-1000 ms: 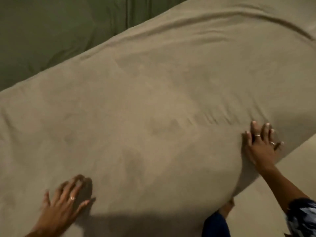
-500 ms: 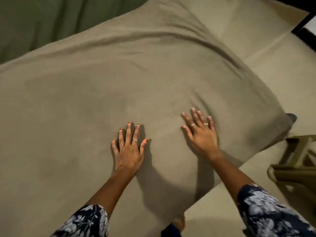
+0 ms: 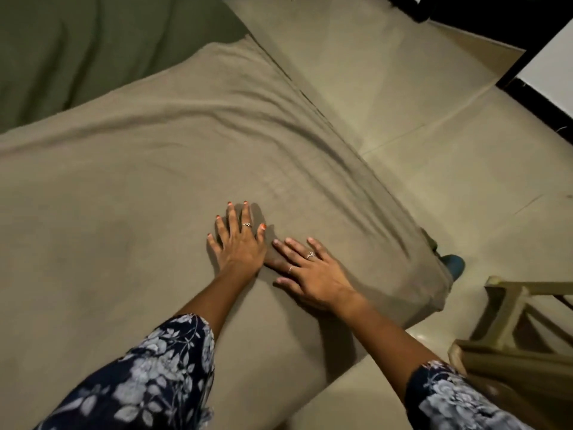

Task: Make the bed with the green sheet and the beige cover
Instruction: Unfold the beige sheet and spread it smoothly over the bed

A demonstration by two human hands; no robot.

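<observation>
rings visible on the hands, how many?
3. One on the left hand, on a middle finger. Two on the right hand: one on a middle finger, one on the finger nearer the wrist side. Undersides hidden.

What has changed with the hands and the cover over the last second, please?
Both hands have come together: the left hand slid right and up the cover, and the right hand slid left from the edge, so they now lie flat almost side by side. Neither grips the cloth. The cover still lies over the green sheet, with folds at its right edge.
</observation>
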